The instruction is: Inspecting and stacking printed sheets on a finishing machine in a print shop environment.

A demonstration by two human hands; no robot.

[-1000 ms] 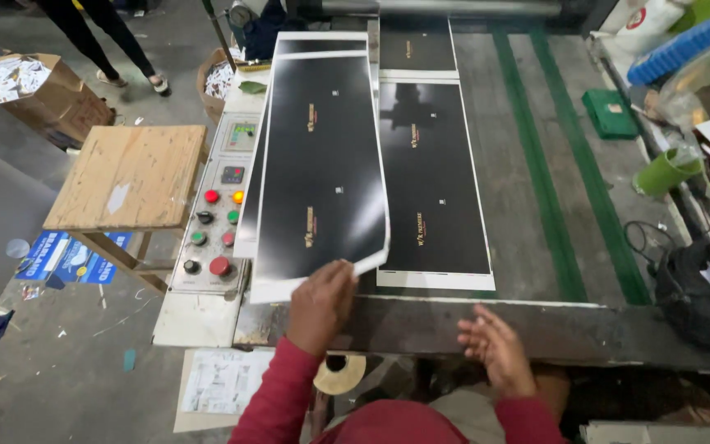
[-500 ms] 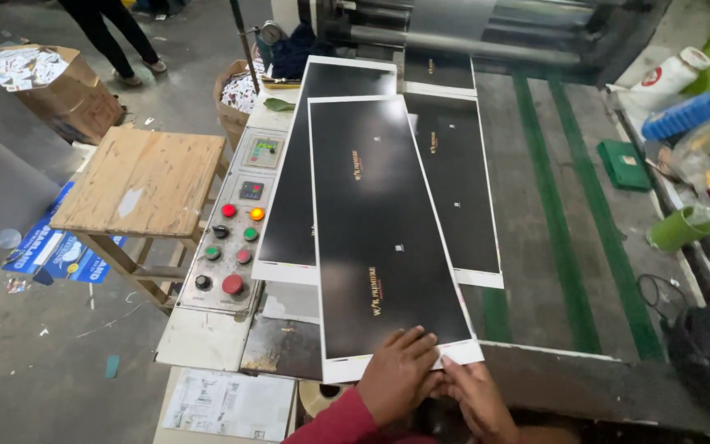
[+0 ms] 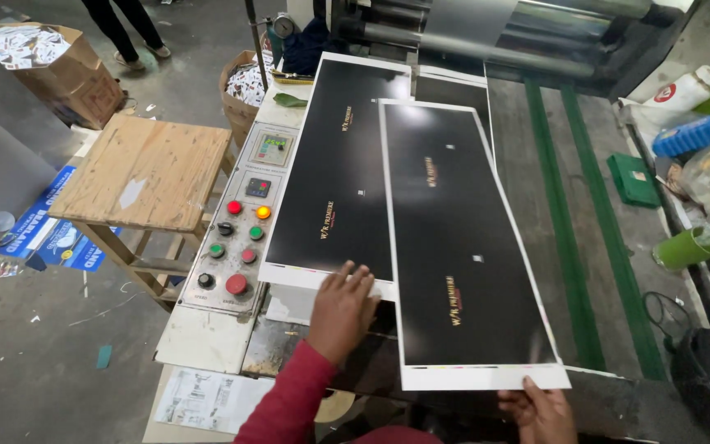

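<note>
Two long glossy black printed sheets with white margins lie on a machine's feed table. My left hand (image 3: 344, 306) rests flat, fingers spread, on the near white edge of the left sheet (image 3: 340, 173). My right hand (image 3: 541, 406) grips the near right corner of the right sheet (image 3: 454, 238), which overlaps the left one and sits slightly askew. A third black sheet (image 3: 454, 89) lies further back, near the rollers, partly covered by the right sheet.
A control panel (image 3: 240, 232) with red, green and yellow buttons sits left of the sheets. A wooden stool (image 3: 143, 171) stands further left. Metal rollers (image 3: 519, 33) span the back. Green belts (image 3: 564, 214), a green cup (image 3: 688, 247) and clutter lie right. A person's legs (image 3: 125, 29) show top left.
The lifted sheet has been carried to the right and laid beside the left one. My left hand moved off it onto the left sheet's edge; my right hand now holds its corner.
</note>
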